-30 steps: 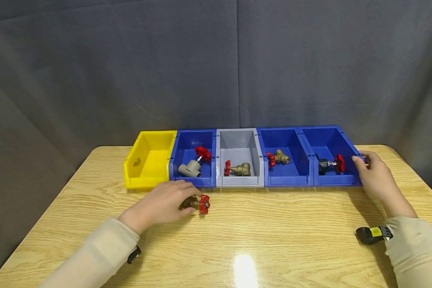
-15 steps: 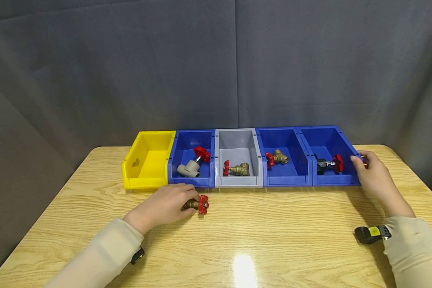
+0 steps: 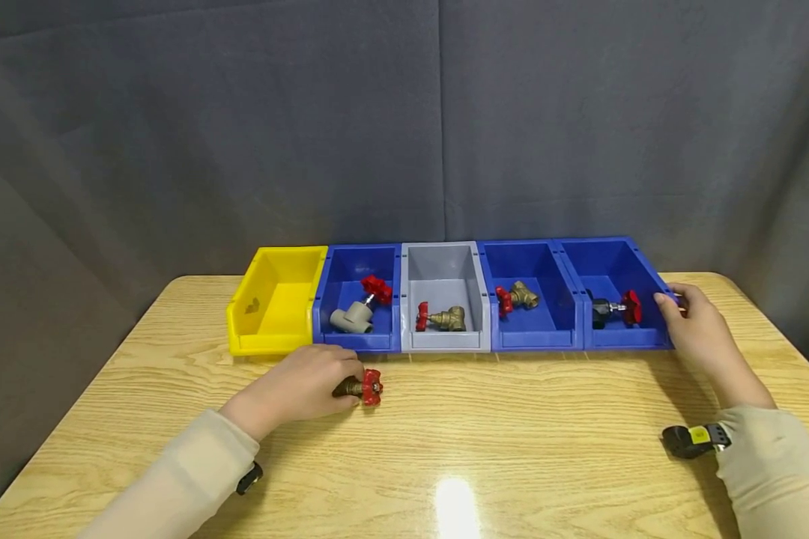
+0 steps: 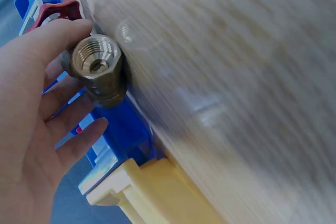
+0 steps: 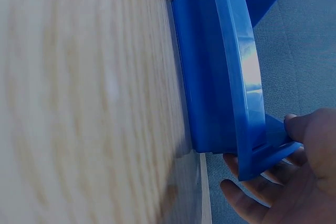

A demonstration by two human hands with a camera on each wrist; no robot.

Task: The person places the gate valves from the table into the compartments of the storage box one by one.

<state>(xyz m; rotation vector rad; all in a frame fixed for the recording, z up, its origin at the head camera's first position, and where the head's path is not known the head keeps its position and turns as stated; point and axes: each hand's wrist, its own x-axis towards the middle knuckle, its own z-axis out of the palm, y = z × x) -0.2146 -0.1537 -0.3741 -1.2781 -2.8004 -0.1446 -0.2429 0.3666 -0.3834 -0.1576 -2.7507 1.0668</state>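
In the head view my left hand (image 3: pixel 300 388) grips a brass valve (image 3: pixel 372 387) with a red handwheel, in front of the left blue bin (image 3: pixel 362 343). The left wrist view shows the threaded open end of the valve's hexagonal body (image 4: pixel 105 77) between thumb and fingers; whether it touches the table is hard to tell. My right hand (image 3: pixel 704 337) holds the side rim of the far-right blue bin (image 3: pixel 634 340), thumb on the inside and fingers beneath its edge in the right wrist view. Inside that bin lies a black valve (image 3: pixel 602 311) with a red handwheel.
A yellow bin (image 3: pixel 273 343) starts the row at the left. A grey plastic valve (image 3: pixel 353 317) lies in the left blue bin. Brass valves lie in the grey bin (image 3: pixel 445 341) and the adjoining blue bin (image 3: pixel 534 340). A dark curtain (image 3: pixel 404 120) hangs behind the wooden table (image 3: pixel 512 427).
My left hand has closed more fully around the brass valve and shifted it slightly left and toward me. The right hand stays on the bin rim.
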